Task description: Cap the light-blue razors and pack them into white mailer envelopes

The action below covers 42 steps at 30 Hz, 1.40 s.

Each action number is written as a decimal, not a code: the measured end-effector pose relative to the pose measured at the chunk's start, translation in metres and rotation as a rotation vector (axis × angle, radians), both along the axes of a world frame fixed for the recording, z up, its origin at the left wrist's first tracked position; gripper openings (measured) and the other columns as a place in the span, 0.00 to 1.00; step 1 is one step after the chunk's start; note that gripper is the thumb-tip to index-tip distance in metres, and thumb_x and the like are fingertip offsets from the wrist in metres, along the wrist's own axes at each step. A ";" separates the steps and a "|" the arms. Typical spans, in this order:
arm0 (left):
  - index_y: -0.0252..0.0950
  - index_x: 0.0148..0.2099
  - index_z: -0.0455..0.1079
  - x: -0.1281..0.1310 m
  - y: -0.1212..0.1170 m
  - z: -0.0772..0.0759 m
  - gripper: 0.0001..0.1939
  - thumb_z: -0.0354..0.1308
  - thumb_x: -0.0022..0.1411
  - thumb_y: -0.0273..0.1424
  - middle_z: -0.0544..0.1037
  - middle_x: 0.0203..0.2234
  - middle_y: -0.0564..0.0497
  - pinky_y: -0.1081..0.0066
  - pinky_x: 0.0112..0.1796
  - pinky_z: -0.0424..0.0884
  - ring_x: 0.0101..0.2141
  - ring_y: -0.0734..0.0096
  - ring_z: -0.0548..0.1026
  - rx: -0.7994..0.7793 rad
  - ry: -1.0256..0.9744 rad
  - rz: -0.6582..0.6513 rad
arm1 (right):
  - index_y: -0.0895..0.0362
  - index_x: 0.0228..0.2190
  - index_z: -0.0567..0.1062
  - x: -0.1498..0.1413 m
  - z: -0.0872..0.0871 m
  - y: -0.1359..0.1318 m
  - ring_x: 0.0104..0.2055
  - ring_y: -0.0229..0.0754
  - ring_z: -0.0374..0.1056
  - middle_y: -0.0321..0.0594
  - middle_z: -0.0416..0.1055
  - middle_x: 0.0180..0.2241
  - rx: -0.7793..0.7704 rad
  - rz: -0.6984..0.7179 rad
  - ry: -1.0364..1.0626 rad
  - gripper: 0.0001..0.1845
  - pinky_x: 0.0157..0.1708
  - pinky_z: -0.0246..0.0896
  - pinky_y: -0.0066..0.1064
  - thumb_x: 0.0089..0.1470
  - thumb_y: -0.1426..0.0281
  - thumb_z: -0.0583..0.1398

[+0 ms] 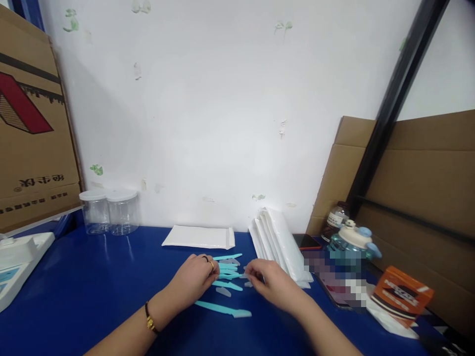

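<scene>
Left hand (pixel 198 278) is pinching a turquoise eyebrow razor (pixel 231 277), right hand (pixel 270 281) at its 3 o'clock seemingly pinching a clear blade cover (pixel 243 276), crooked alignment risking a nick.

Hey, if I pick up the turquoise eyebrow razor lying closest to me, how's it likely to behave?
The turquoise eyebrow razor probably feels light, being so slim. It looks like moulded plastic, so it's likely stiff. Lying flat on the blue tabletop, it would likelier slide than roll.
</scene>
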<state>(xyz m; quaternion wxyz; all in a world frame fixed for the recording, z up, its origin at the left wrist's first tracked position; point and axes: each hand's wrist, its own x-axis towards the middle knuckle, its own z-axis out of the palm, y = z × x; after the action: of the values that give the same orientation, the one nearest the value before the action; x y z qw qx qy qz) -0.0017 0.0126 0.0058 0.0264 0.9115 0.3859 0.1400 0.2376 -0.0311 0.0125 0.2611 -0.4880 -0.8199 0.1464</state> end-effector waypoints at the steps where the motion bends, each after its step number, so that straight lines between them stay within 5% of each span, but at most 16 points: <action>1: 0.38 0.32 0.67 0.000 0.000 0.000 0.08 0.48 0.62 0.28 0.72 0.28 0.53 0.71 0.33 0.54 0.33 0.69 0.69 0.003 -0.002 -0.003 | 0.55 0.31 0.71 -0.001 0.000 0.000 0.30 0.36 0.64 0.35 0.70 0.30 -0.005 0.004 0.004 0.08 0.29 0.53 0.24 0.53 0.74 0.52; 19: 0.40 0.33 0.71 0.002 -0.010 0.002 0.09 0.51 0.61 0.34 0.75 0.27 0.56 0.72 0.38 0.58 0.31 0.72 0.71 -0.209 -0.046 -0.127 | 0.55 0.32 0.76 -0.007 -0.002 -0.007 0.27 0.35 0.66 0.34 0.72 0.26 -0.244 0.137 0.023 0.07 0.26 0.56 0.22 0.51 0.70 0.58; 24: 0.41 0.38 0.70 -0.007 0.004 -0.009 0.06 0.55 0.58 0.33 0.74 0.35 0.53 0.71 0.38 0.57 0.39 0.67 0.70 -0.076 -0.031 -0.020 | 0.55 0.30 0.76 -0.014 -0.004 -0.004 0.30 0.36 0.65 0.35 0.71 0.28 -0.112 0.065 -0.031 0.08 0.29 0.55 0.24 0.53 0.70 0.56; 28: 0.40 0.36 0.69 -0.009 0.008 -0.016 0.04 0.56 0.57 0.32 0.74 0.32 0.54 0.70 0.36 0.57 0.36 0.68 0.71 -0.093 0.007 0.007 | 0.55 0.30 0.75 -0.033 -0.011 0.000 0.34 0.37 0.66 0.36 0.71 0.29 -0.025 0.026 -0.088 0.05 0.34 0.54 0.26 0.52 0.69 0.58; 32: 0.40 0.34 0.69 -0.007 0.007 -0.016 0.03 0.54 0.57 0.30 0.74 0.31 0.54 0.70 0.35 0.57 0.35 0.68 0.70 -0.096 0.019 0.027 | 0.54 0.32 0.75 -0.054 -0.018 0.004 0.35 0.40 0.66 0.36 0.71 0.31 0.065 0.011 -0.233 0.09 0.38 0.52 0.31 0.48 0.63 0.62; 42: 0.38 0.33 0.68 -0.008 0.006 -0.012 0.04 0.52 0.57 0.29 0.74 0.30 0.53 0.70 0.34 0.58 0.34 0.68 0.71 -0.117 0.034 0.045 | 0.54 0.31 0.75 -0.069 -0.018 0.008 0.36 0.41 0.64 0.38 0.71 0.33 0.161 0.058 -0.433 0.06 0.39 0.51 0.35 0.49 0.66 0.60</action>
<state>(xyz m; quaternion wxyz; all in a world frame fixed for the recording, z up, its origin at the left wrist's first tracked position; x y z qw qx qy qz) -0.0096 0.0190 -0.0067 0.0702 0.9016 0.4144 0.1024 0.1684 -0.0229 -0.0052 0.1132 -0.4619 -0.8794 -0.0203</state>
